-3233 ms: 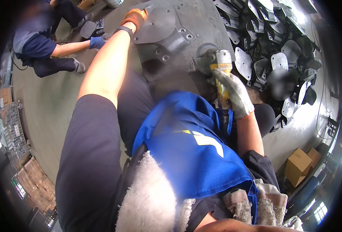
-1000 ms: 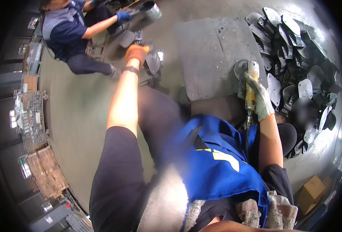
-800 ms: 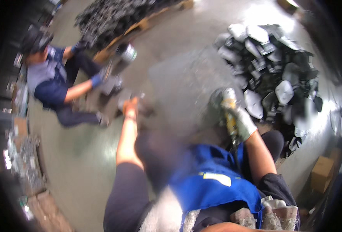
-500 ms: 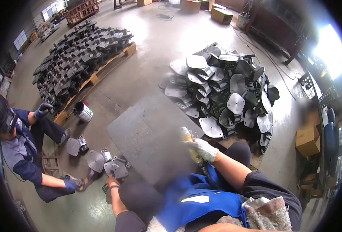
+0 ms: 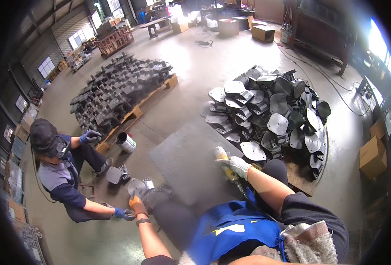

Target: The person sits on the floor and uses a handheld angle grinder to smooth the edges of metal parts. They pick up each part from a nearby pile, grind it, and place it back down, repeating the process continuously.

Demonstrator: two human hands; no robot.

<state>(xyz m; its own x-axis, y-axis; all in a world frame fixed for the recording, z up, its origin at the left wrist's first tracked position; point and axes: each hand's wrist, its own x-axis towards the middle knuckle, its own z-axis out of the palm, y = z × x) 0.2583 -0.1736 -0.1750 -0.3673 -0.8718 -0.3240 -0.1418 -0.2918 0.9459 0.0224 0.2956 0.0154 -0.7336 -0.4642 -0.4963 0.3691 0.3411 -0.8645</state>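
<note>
While the right hand point(image 5: 237, 165), in a pale work glove, closes its fingers around the yellow body of a grinder point(image 5: 225, 164), the tool's head points up and left over a grey steel plate point(image 5: 182, 165) lying flat on the concrete floor point(image 5: 191, 75). A cable runs from the grinder back along the right forearm toward the blue apron point(image 5: 230, 232).

At the lower left, the left hand point(image 5: 136, 204), in an orange glove with a dark wrist strap, grips the edge of a grey metal casting point(image 5: 143, 189) resting on the floor just beside the plate's near corner; its fingers are curled onto the part. A second casting point(image 5: 116, 174) lies a little farther left, and a small tin can point(image 5: 125, 142) stands upright beyond it, near the corner of a wooden pallet point(image 5: 153, 99) stacked with dark castings.

Squatting on the left is a co-worker point(image 5: 56, 170) in a dark cap and face shield, with blue gloves; one gloved hand point(image 5: 124, 214) is down at the floor close to the orange glove, the other is raised near the pallet.

To the right of the plate, a big heap of grey castings point(image 5: 270, 115) sits on a low pallet, close to the right knee. Cardboard boxes point(image 5: 372, 154) stand at the far right.
</note>
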